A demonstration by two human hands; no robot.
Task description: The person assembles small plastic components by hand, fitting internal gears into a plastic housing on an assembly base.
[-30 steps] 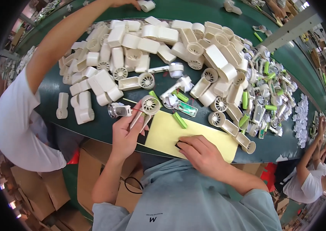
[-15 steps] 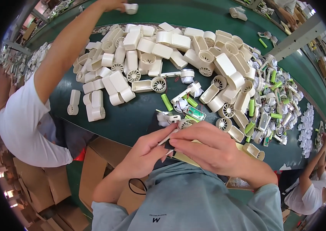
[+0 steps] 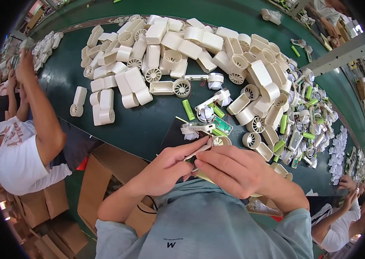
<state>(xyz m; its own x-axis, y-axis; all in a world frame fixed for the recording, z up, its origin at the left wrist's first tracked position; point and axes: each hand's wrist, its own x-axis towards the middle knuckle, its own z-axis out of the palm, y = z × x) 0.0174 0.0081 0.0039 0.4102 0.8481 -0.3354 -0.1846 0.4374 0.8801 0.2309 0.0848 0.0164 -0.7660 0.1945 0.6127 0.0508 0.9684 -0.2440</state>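
Close in front of my body, my left hand point(image 3: 168, 166) pinches a cream plastic housing part point(image 3: 198, 152) between thumb and fingers. My right hand point(image 3: 236, 169) closes on the same part from the other side, with thumb and fingertips bunched together. Thin dark wires run up from it towards a white motor assembly point(image 3: 196, 128) just beyond my fingertips. Part of the housing is hidden by my fingers. A round, slotted cream housing end point(image 3: 221, 141) shows behind my right hand. Farther out lie a green circuit board point(image 3: 222, 126) and a green battery cell point(image 3: 188, 110).
Cream housings point(image 3: 165, 49) are heaped across the green table. To the right is a pile of motor assemblies with green cells point(image 3: 297, 129), then white pieces point(image 3: 338, 151). A metal post point(image 3: 338, 56) rises at far right. Co-workers sit on both sides; cardboard boxes point(image 3: 44, 211) stand lower left.
The co-worker's arm on the left has swung back from the far belt towards the left. My hands stay together on the housing part, shifting slightly; the view has turned a little.
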